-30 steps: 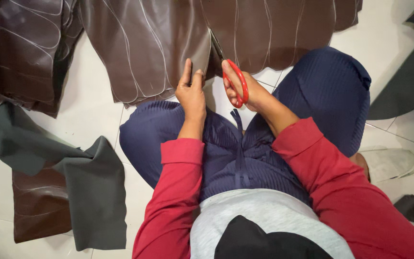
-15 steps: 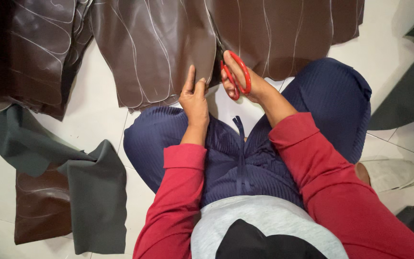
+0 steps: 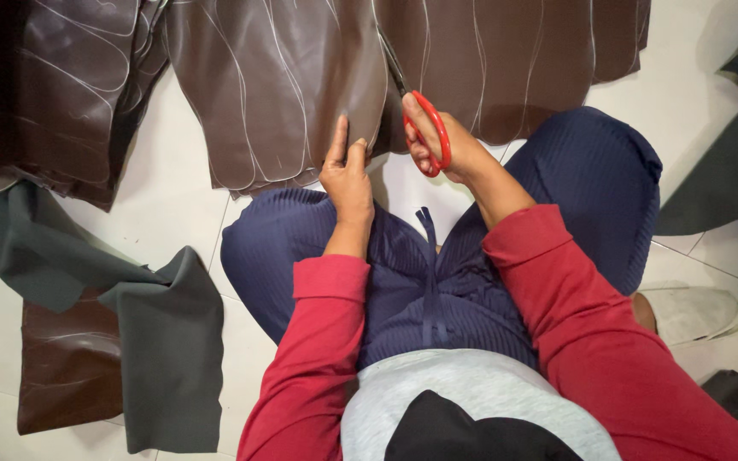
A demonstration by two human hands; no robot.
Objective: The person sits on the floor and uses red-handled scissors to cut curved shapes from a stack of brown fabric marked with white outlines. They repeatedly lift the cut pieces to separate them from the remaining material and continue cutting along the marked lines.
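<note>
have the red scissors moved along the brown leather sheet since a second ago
Yes. The red scissors in the right hand have advanced up into the brown leather sheet, farther from its lower edge; the left hand steadies it.

Both hands fwd: left (image 3: 348, 175) flat, right (image 3: 437, 141) gripping.
</note>
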